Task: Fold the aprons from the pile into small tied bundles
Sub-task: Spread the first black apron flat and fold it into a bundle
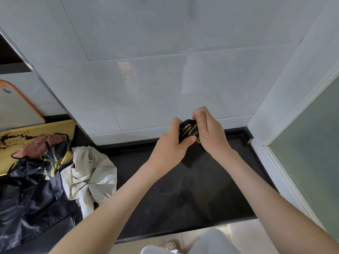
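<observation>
Both hands hold the small folded bundle of glossy black apron cloth with gold trim [191,130] just above the black stone counter [183,189], near the tiled wall. The left hand [171,143] curls fingers and thumb round its side, and the right hand [209,132] pinches the black strap [186,122] at its top, fingers pressed together. The slippery cloth could likely spring open, or the strap slide off, if either grip slackens before the knot tightens. No brand or writing is readable, and the gold marks look like plain curved lines.
</observation>
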A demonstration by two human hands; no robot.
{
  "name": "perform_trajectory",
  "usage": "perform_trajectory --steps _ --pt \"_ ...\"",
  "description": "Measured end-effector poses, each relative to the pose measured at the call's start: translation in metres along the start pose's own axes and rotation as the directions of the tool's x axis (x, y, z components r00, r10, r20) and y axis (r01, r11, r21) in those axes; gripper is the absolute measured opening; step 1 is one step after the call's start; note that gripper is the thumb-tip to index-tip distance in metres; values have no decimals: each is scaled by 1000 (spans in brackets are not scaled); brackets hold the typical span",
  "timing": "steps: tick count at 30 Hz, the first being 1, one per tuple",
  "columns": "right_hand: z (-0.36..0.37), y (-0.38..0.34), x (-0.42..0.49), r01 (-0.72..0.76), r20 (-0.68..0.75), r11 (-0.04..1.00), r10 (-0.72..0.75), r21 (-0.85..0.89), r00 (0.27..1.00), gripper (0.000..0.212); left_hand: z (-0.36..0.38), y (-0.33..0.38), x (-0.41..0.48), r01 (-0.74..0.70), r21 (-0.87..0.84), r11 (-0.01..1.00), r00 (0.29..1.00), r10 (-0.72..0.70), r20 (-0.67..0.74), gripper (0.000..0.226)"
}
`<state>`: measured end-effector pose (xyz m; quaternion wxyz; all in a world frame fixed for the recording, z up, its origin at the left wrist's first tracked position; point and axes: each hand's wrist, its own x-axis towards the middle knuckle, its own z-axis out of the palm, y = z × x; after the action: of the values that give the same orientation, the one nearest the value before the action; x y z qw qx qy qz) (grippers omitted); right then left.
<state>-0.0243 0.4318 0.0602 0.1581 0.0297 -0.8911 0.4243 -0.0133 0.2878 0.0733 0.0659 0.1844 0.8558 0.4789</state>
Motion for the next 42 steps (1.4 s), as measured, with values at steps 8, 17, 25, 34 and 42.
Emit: perform_trajectory --steps 8,17,25,34,42 --pt "-16 -1 9 89 343 996 -82 -4 936 4 -5 -15 8 -99 248 964 992 78 95 26" --pt "6 -7 4 73 107 996 -67 -47 992 12 11 -29 16 -33 255 966 993 3 117 97" --pt "4 -7 22 -194 202 976 211 -102 956 7 14 -35 12 169 37 985 918 -171 358 108" --pt "-17 -63 3 -245 352 852 77 463 933 33 24 -53 17 236 -188 953 958 -197 208 31" --pt "-25 -12 -14 -468 398 516 248 718 883 16 1 -36 37 187 -665 723 934 -341 -108 29"
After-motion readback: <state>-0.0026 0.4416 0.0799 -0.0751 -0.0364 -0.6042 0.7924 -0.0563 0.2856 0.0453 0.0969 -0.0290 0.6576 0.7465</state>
